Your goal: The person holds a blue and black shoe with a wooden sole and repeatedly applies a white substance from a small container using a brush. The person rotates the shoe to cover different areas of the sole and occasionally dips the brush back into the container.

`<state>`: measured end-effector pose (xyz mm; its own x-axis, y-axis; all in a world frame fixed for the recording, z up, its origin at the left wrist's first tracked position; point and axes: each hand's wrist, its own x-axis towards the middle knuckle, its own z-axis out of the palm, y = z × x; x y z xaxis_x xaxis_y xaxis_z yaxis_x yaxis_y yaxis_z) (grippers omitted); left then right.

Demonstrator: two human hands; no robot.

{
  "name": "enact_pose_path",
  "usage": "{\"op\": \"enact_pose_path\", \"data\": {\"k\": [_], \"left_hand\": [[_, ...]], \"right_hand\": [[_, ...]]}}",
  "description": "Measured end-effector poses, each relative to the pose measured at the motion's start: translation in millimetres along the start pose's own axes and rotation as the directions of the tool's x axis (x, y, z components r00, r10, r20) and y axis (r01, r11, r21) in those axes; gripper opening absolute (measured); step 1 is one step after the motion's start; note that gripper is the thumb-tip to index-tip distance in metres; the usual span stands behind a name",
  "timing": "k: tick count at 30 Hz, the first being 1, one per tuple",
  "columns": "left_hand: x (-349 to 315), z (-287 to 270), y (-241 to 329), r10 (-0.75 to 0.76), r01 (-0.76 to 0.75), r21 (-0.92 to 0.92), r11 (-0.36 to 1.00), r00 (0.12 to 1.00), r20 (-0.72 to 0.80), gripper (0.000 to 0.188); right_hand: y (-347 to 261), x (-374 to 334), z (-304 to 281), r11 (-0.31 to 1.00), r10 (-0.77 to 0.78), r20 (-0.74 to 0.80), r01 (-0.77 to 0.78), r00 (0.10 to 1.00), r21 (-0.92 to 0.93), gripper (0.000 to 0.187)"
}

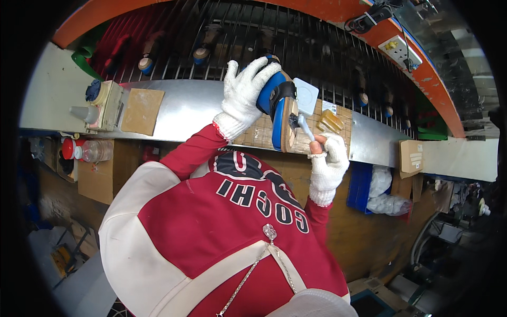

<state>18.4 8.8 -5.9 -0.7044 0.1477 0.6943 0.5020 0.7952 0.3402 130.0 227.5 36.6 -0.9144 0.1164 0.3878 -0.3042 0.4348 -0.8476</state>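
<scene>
My left hand (pixel 243 95), in a white knit glove, grips a sandal (pixel 283 99) with a black strap and tan sole, fitted on a blue shoe last (pixel 269 90). The sandal is tilted on its side, its sole facing right. Between the fingers of my right hand (pixel 328 164) is a small brush (pixel 304 127) with a pale handle and dark bristles. That hand's glove leaves some fingertips bare. The bristles meet or nearly meet the sole; whether they touch, I cannot tell. A white square container (pixel 305 95) and a yellowish block (pixel 330 121) sit just beyond the brush.
Behind the metal ledge (pixel 182 100) runs a rack of rods (pixel 232 31) carrying several shoes on lasts (pixel 201 55). A brown square board (pixel 142 111) and a cream device (pixel 108 103) stand left. At right are a small carton (pixel 411 158) and a blue crate (pixel 360 185).
</scene>
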Motion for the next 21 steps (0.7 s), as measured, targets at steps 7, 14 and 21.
{"op": "enact_pose_path", "data": {"k": [7, 14, 21], "left_hand": [[0.6, -1.1, 9.6, -0.151, 0.173, -0.052, 0.984, 0.947, 0.284, 0.081], [7.2, -3.1, 15.1, -0.243, 0.37, -0.111, 0.922, 0.778, 0.579, 0.1], [11.0, -19.1, 12.3, -0.064, 0.767, -0.382, 0.515, 0.479, 0.875, 0.108]], "right_hand": [[8.1, 12.5, -8.1, 0.995, -0.094, 0.025, 0.095, 0.995, -0.038, 0.015], [15.4, 34.2, -6.0, 0.988, -0.151, 0.032, 0.151, 0.988, -0.005, 0.016], [23.8, 62.7, 1.6, 0.982, -0.179, 0.075, 0.174, 0.981, 0.067, 0.018]]}}
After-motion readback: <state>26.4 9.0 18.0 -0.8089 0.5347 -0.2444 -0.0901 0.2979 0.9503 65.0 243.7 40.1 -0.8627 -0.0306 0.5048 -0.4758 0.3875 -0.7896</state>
